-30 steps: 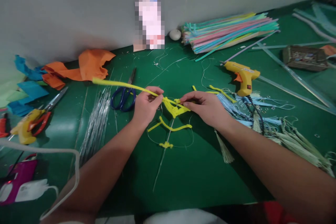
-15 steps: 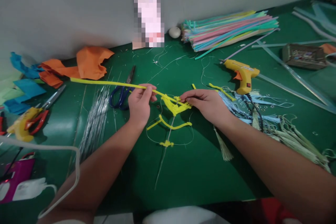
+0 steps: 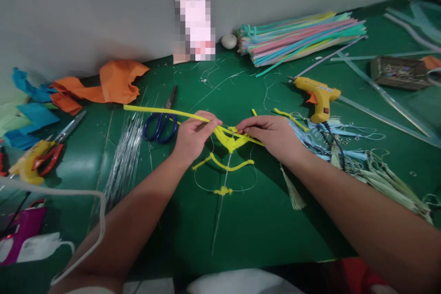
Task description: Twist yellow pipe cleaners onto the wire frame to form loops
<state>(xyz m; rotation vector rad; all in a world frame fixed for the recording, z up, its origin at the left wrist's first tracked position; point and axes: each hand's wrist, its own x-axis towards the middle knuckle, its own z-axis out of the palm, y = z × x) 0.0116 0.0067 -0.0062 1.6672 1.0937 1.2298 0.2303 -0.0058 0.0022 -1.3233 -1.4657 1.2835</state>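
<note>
A long yellow pipe cleaner [image 3: 155, 110] is pinched between the thumb and fingers of my left hand [image 3: 196, 137]; its free end sticks out to the left. My right hand [image 3: 279, 137] is closed at the top of a yellow pipe-cleaner shape [image 3: 228, 141], where the long piece crosses it. Exactly which strands these fingertips grip is partly hidden. Below hang a curved yellow pipe-cleaner piece [image 3: 230, 166], a thin wire stem and a small yellow knot [image 3: 223, 191], with a loop of clear thread around them.
Dark-blue-handled scissors [image 3: 160, 127] lie beyond my left hand, clear strips [image 3: 124, 161] nearer. A yellow glue gun [image 3: 319, 96] and tassels [image 3: 386, 183] lie right. At the back are a pipe-cleaner bundle [image 3: 299, 39] and orange paper [image 3: 120, 81]. A white cable [image 3: 101, 220] crosses my left forearm.
My left hand has moved right, closer to my right hand. The long pipe cleaner has shifted right with it, and its other end now reaches further under my right fingers.
</note>
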